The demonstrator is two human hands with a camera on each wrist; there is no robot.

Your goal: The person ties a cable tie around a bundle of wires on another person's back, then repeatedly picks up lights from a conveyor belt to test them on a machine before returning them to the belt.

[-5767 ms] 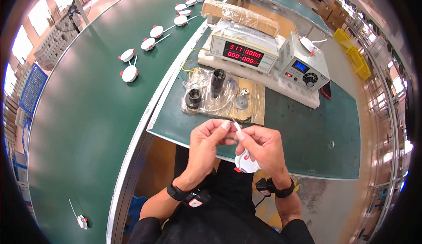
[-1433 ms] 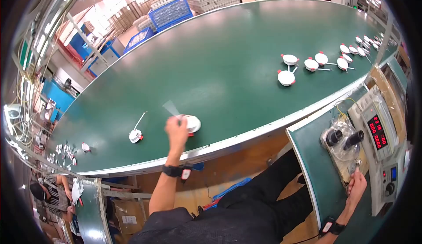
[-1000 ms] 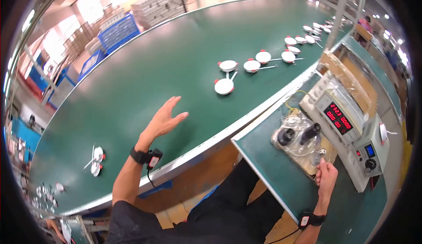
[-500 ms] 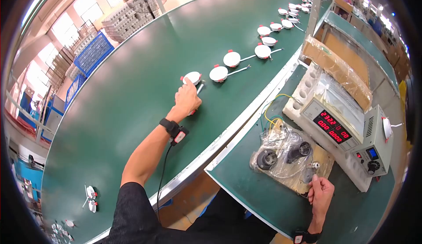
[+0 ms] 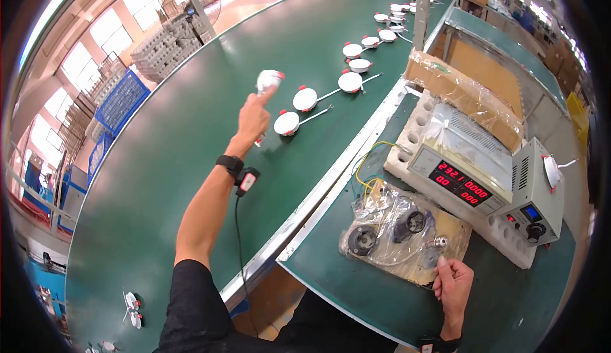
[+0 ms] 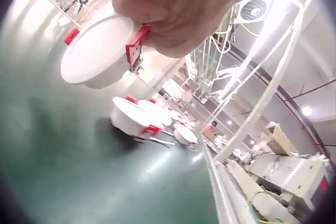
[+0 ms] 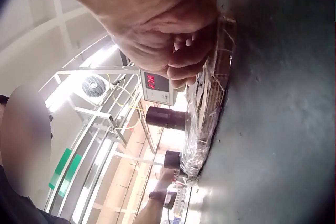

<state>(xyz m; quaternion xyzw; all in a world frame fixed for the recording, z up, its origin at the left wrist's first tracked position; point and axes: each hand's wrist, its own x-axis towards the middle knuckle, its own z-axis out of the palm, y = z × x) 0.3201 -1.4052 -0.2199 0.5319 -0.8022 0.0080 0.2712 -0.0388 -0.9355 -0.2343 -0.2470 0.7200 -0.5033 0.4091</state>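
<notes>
Downlight (image 5: 268, 80) hangs above the belt (image 5: 159, 130), pinched at its red clip (image 6: 137, 43) by the left hand (image 5: 253, 119). So slight a hold might drop it onto the lamps (image 5: 286, 123) beside that hand. Right hand (image 5: 453, 283) curls beside the wrapped board (image 5: 457, 231), grip unclear.

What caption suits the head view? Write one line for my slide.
Left hand holds a white round lamp above the green belt; right hand rests by the plastic-wrapped sockets.

Factory assembly hall, long green conveyor belt (image 5: 191, 130) carrying white downlights (image 5: 350, 81), test meter (image 5: 459, 181), stacked crates (image 5: 159, 50)
</notes>
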